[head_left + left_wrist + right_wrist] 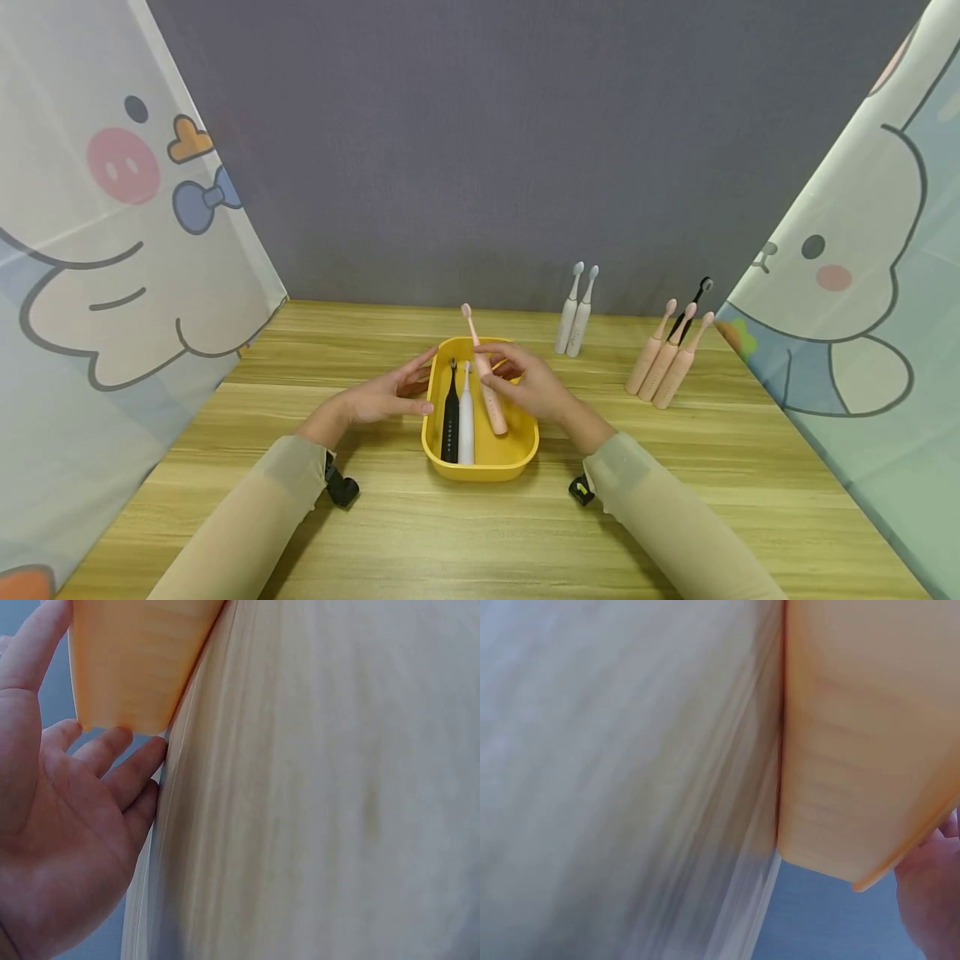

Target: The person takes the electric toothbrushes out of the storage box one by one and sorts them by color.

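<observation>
My right hand [528, 385] pinches a pink electric toothbrush [492, 404] between thumb and fingers. The brush slants over the yellow bin [483, 473], its head pointing up and away and its base low inside the bin. On the left side of the bin rests my left hand [390, 393], fingers extended along the outer wall and thumb at the rim. In the left wrist view, fingertips of the left hand [82, 802] lie at the edge of the bin [135, 667]. A black toothbrush [450, 425] and a white toothbrush [467, 421] lie side by side in the bin.
Two white toothbrushes [574, 323] stand upright at the back, right of the bin. Farther right stand several pink toothbrushes [663, 371], with a black toothbrush [701, 293] partly hidden behind them. A grey panel [480, 167] rises behind the wooden table [480, 550].
</observation>
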`<state>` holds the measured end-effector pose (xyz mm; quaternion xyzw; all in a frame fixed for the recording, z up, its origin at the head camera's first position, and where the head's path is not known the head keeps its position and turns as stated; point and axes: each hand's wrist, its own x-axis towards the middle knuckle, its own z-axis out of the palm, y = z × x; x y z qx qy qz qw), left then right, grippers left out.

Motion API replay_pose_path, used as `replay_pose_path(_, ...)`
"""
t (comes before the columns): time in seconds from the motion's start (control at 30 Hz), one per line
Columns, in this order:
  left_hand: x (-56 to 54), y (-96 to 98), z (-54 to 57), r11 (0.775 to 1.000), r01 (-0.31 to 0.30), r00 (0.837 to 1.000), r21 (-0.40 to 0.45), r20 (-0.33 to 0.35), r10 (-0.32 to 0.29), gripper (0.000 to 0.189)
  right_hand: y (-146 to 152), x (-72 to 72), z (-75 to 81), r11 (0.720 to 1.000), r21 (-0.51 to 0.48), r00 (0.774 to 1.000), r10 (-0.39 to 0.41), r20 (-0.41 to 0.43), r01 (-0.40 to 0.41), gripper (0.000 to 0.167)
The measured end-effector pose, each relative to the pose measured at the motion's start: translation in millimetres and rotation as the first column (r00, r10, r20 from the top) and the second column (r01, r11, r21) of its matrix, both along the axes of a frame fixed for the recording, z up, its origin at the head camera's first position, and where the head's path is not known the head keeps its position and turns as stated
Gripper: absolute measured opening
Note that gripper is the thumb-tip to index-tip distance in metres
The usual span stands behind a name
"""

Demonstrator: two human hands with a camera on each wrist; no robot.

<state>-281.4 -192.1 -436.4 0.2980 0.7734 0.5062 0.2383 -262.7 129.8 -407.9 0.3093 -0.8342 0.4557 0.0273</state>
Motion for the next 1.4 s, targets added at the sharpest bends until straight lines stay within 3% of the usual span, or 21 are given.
replay_pose_path(0.3,0.0,0.1,0.0,1.000,0.000,1.000,-0.006,-0.008,0.000,0.111,0,4.2,1.7,0.999,-0.035,1.000,-0.004,0.023,0.005,0.047)
replay_pose_path(0.53,0.0,0.0,0.9,1.000,-0.004,1.000,-0.016,-0.014,0.003,0.111,1,5.2,1.7,0.993,-0.114,0.997,-0.003,0.082,0.012,0.057)
replay_pose_path(1.03,0.8,0.6,2.4,1.000,-0.009,1.000,-0.026,-0.017,0.009,0.111,6,10.7,5.1,0.993,-0.110,0.996,-0.029,0.079,0.037,0.047)
replay_pose_path(1.4,2.0,0.0,2.5,1.000,-0.010,1.000,-0.023,-0.021,0.009,0.111,11,14.7,3.2,0.983,-0.171,0.991,-0.042,0.125,0.063,0.044)
